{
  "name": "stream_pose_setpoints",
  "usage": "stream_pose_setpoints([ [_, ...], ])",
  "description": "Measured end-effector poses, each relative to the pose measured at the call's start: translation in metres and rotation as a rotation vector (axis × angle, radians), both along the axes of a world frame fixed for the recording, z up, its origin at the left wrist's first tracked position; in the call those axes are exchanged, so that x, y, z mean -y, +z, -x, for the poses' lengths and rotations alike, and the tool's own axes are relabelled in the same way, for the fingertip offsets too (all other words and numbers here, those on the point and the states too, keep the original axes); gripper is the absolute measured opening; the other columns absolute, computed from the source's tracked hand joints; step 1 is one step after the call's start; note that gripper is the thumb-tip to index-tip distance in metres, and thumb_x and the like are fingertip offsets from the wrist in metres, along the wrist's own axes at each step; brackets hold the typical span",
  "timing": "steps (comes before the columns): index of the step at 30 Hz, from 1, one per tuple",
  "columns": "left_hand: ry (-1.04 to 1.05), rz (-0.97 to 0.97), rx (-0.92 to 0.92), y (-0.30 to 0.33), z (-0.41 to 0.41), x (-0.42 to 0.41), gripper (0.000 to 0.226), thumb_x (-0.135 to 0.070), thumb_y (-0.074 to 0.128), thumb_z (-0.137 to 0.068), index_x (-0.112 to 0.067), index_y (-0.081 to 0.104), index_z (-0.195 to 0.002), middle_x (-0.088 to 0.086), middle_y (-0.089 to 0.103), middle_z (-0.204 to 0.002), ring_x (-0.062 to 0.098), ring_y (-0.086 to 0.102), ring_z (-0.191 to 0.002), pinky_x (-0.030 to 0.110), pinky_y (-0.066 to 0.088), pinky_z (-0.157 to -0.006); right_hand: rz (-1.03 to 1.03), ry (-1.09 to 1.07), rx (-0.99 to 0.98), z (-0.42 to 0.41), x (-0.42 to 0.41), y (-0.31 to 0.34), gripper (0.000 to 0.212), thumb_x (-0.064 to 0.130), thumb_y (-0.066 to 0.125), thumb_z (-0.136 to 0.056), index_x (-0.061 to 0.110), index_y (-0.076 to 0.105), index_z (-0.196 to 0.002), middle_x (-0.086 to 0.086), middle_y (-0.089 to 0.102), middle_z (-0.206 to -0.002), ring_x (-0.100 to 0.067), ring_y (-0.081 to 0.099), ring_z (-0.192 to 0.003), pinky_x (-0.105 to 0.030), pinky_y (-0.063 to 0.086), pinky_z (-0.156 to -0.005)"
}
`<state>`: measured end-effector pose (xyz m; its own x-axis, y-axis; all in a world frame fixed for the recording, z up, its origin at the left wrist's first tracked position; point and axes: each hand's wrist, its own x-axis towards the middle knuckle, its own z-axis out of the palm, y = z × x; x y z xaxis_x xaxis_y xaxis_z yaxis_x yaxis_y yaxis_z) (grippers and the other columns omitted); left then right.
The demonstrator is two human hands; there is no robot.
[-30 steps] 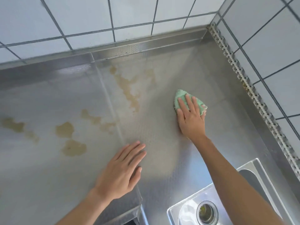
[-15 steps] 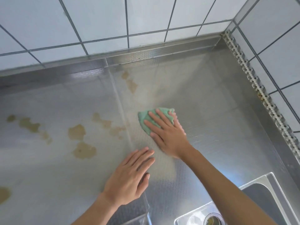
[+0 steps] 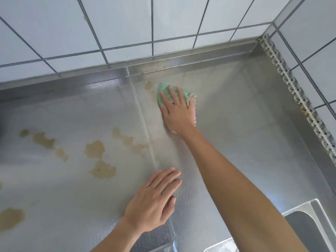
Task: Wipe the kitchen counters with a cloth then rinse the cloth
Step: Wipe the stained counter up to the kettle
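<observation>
A green cloth [image 3: 164, 92] lies flat on the stainless steel counter [image 3: 245, 124] near the back wall. My right hand [image 3: 177, 111] presses down on it with fingers spread, next to a small brown stain [image 3: 148, 85]. My left hand [image 3: 154, 199] rests flat on the counter near the front edge, holding nothing. Several brown stains [image 3: 95, 149] spread over the left half of the counter, left of the seam.
White tiled walls [image 3: 127, 24] meet in a corner at the back right. A perforated metal strip [image 3: 298, 95] runs along the right wall. A steel sink [image 3: 309, 226] sits at the lower right. One more stain [image 3: 11, 218] lies at the far left.
My right hand has slid the cloth away from me toward the back wall. The stains it passed over near the seam are gone. My left hand stayed in place.
</observation>
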<state>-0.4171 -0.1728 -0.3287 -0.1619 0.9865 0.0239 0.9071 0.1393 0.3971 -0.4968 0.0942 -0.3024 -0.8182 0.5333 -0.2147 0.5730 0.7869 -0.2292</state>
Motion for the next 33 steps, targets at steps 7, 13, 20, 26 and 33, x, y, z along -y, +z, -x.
stream_pose_setpoints([
  [7,-0.001,-0.021,0.017,0.003,0.002,-0.001,0.049,-0.033,0.047,-0.101,-0.017,0.049,-0.147,-0.001,0.035,-0.166,0.017,0.020,-0.160,0.040,0.023,-0.129,-0.019,0.480,-0.118,-0.139,0.034,-0.001,0.049,0.043,0.035,-0.107,0.030,0.047,-0.153,0.002,0.032,-0.167,-0.023,0.021,-0.157,-0.057,0.015,-0.126],
  [13,-0.010,-0.065,0.017,0.010,0.001,0.000,0.047,-0.030,0.050,-0.100,-0.015,0.053,-0.144,0.002,0.041,-0.163,0.020,0.027,-0.157,0.040,0.022,-0.129,0.006,-0.324,-0.052,-0.200,0.001,0.004,0.049,0.047,0.033,-0.108,0.036,0.041,-0.156,0.009,0.022,-0.170,-0.013,0.008,-0.159,-0.065,0.012,-0.124],
  [20,-0.026,-0.105,-0.028,0.020,-0.003,0.010,0.038,-0.021,0.050,-0.102,-0.010,0.060,-0.136,0.006,0.055,-0.150,0.024,0.044,-0.147,0.038,0.030,-0.126,0.055,-0.221,0.004,-0.110,0.084,0.003,0.051,0.044,0.030,-0.110,0.038,0.025,-0.161,0.010,0.005,-0.173,-0.015,-0.008,-0.159,-0.054,-0.003,-0.126],
  [26,-0.024,-0.142,0.118,0.012,-0.001,0.088,0.035,-0.012,0.058,-0.097,-0.015,0.061,-0.131,-0.002,0.061,-0.136,0.016,0.051,-0.136,0.033,0.037,-0.120,0.037,0.195,-0.118,-0.176,0.163,-0.002,0.052,0.046,0.030,-0.107,0.031,0.041,-0.156,0.004,0.024,-0.169,-0.022,0.011,-0.159,-0.056,0.010,-0.126],
  [33,0.374,-0.153,0.072,0.014,0.053,0.173,0.024,-0.015,0.059,-0.098,-0.012,0.069,-0.120,0.002,0.062,-0.140,0.021,0.054,-0.138,0.040,0.042,-0.115,0.063,-0.048,-0.059,-0.207,0.135,0.004,0.051,0.047,0.034,-0.106,0.035,0.041,-0.155,0.008,0.023,-0.170,-0.013,0.006,-0.159,-0.067,0.019,-0.121],
])
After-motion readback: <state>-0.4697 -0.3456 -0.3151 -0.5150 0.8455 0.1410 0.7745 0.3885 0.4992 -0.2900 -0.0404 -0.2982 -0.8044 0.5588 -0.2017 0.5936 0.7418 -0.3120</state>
